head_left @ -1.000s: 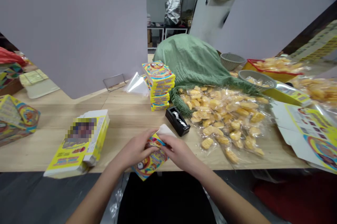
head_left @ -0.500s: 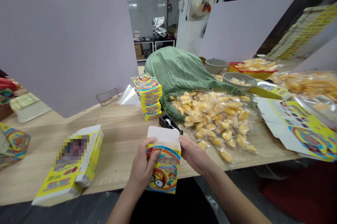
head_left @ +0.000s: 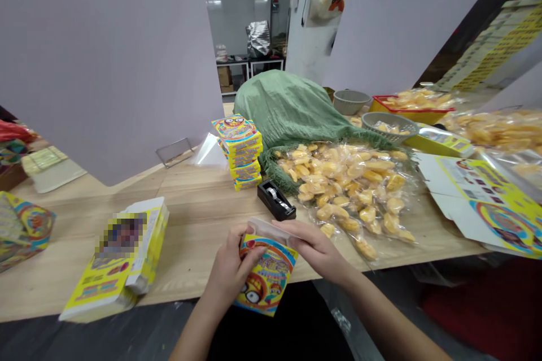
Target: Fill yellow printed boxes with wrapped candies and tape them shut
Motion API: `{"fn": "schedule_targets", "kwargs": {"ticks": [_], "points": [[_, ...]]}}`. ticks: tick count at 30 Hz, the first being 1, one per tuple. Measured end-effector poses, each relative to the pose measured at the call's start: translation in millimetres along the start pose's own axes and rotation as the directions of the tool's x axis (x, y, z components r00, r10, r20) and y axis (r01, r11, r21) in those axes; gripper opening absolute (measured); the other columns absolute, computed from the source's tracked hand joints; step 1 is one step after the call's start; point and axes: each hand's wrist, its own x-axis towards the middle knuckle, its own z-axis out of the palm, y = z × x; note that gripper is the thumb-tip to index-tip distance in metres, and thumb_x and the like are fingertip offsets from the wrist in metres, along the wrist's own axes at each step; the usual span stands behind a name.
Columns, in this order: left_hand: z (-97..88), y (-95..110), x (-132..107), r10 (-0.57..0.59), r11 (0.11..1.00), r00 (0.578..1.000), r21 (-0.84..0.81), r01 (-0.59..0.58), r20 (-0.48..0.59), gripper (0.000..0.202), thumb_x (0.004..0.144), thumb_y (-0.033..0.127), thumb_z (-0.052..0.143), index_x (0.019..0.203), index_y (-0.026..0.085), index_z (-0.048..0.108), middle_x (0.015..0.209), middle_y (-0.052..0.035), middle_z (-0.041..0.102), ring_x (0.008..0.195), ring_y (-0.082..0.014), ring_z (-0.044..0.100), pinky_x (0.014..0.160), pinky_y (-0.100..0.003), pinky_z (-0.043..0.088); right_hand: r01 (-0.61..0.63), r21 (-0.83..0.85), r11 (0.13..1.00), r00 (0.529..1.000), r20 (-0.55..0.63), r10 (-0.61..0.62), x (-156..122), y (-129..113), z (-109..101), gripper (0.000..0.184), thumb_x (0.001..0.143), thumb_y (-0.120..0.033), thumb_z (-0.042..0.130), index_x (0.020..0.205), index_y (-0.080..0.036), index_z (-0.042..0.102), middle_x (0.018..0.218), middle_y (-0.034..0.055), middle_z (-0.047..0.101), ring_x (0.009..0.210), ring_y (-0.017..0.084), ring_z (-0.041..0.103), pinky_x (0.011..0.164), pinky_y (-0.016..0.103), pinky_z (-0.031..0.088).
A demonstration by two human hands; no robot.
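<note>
At the left edge of the frame, you have a folded bright carton (head_left: 29, 228); contents hard to tell. Lower left: a pile of flat yellow cartons (head_left: 105, 276) on the surface (head_left: 195, 225), judged not made up. Left of centre stands the stack of small boxes (head_left: 239, 152), sides looking closed, so those count as done.

Lower centre: your left hand (head_left: 231, 265) is curled round the left side of the printed box (head_left: 269, 282), thumb laid across its front. The box is tilted, above the near edge of the surface. Its white flap (head_left: 265, 229) sticks out at the top, not tucked in, so closing seems left; the inside is hidden. A black tape dispenser (head_left: 277, 203) sits just beyond. Your right hand (head_left: 319, 248) is partly closed at the box's upper right corner, fingers on the flap; pinch force can't be told.

Right of centre, wrapped yellow pieces (head_left: 351, 186) spill from the green sack (head_left: 283, 104). Upper right: back grey basket (head_left: 350, 104), contents not visible; front grey basket (head_left: 372, 130), some wrapped pieces; red-rimmed tray (head_left: 425, 118), heaped with wrapped pieces. Far right: flattened large cartons (head_left: 470, 194).
</note>
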Motion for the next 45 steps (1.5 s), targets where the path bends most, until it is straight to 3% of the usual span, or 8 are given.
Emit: {"fn": "schedule_targets", "kwargs": {"ticks": [6,13,17,24,31,37,42,45], "points": [[7.3,1.7,-0.7,-0.097,0.981,0.995,-0.171,0.095,-0.004,0.039,0.087,0.034,0.057,0.117,0.021,0.035,0.099,-0.0056,0.063,0.088,-0.0182,0.065,0.075,-0.031,0.052,0.206,-0.226,0.952,0.964,0.216,-0.158,-7.8,-12.6,-13.2,0.04,0.094,-0.028,0.048,0.133,-0.027,0.054,0.139,0.0085,0.052,0.126,0.023,0.05,0.104,0.041,0.041],[17.1,8.1,-0.7,-0.185,0.97,0.982,-0.164,0.177,-0.034,0.046,0.083,0.037,0.062,0.116,0.021,0.035,0.105,-0.0082,0.064,0.095,-0.0215,0.066,0.08,-0.036,0.052,-0.222,0.095,0.97,0.975,0.046,0.219,8.1,-14.0,0.5,0.031,0.083,-0.04,0.065,0.107,-0.021,0.069,0.117,0.0095,0.067,0.108,0.024,0.063,0.09,0.038,0.052],[16.7,4.5,-3.1,-0.145,0.984,0.987,-0.118,0.137,-0.069,0.048,0.081,0.036,0.064,0.117,0.022,0.035,0.109,-0.0084,0.063,0.099,-0.0217,0.065,0.083,-0.037,0.052,-0.286,0.109,0.952,0.953,0.135,0.271,15.5,-18.6,0.6,0.04,0.082,-0.034,0.065,0.122,-0.025,0.063,0.123,0.0053,0.065,0.109,0.022,0.062,0.094,0.038,0.05],[12.8,5.6,-6.4,-0.07,0.994,0.994,-0.09,0.063,-0.081,0.053,0.081,0.038,0.065,0.121,0.02,0.034,0.107,-0.0092,0.063,0.097,-0.0217,0.065,0.081,-0.036,0.053,-0.33,0.141,0.933,0.943,0.099,0.318,18.9,-21.5,-1.9,0.024,0.081,-0.031,0.066,0.103,-0.025,0.073,0.104,0.002,0.073,0.095,0.021,0.069,0.083,0.034,0.056],[13.5,12.0,-6.1,-0.028,0.999,0.994,0.012,0.03,-0.104,0.045,0.094,0.035,0.045,0.134,0.02,0.033,0.113,-0.0104,0.063,0.099,-0.0203,0.064,0.085,-0.035,0.05,-0.156,-0.024,0.987,0.976,-0.156,0.151,10.0,-14.6,15.4,0.022,0.085,-0.027,0.06,0.102,-0.025,0.074,0.104,0.0035,0.073,0.095,0.02,0.069,0.087,0.033,0.055],[12.7,13.7,-9.2,0.0,1.0,0.999,-0.012,0.0,-0.033,0.042,0.096,0.031,0.04,0.138,0.029,0.037,0.132,-0.0074,0.054,0.113,-0.0201,0.057,0.094,-0.036,0.046,-0.085,-0.042,0.995,0.995,-0.051,0.083,4.2,-15.9,9.8,0.023,0.089,-0.028,0.057,0.106,-0.026,0.072,0.11,0.0033,0.072,0.101,0.02,0.067,0.09,0.033,0.054],[7.6,25.3,-6.1,0.099,0.995,0.995,0.028,-0.098,-0.027,0.028,0.096,0.028,0.039,0.12,0.028,0.054,0.112,-0.0038,0.063,0.101,-0.0178,0.06,0.086,-0.03,0.048,-0.005,-0.055,0.998,0.997,0.082,0.009,-2.8,-21.6,5.2,0.03,0.093,-0.027,0.05,0.12,-0.028,0.064,0.125,0.0033,0.064,0.118,0.02,0.059,0.102,0.038,0.047],[7.8,26.9,-2.9,0.115,0.992,0.987,0.074,-0.107,-0.113,0.021,0.096,0.028,0.041,0.111,0.024,0.054,0.102,-0.0036,0.063,0.093,-0.0169,0.061,0.08,-0.028,0.049,0.022,-0.156,0.988,0.999,-0.036,-0.028,-11.7,-19.7,10.6,0.044,0.092,-0.026,0.053,0.136,-0.027,0.047,0.137,0.0075,0.054,0.127,0.022,0.05,0.107,0.042,0.042]]}}
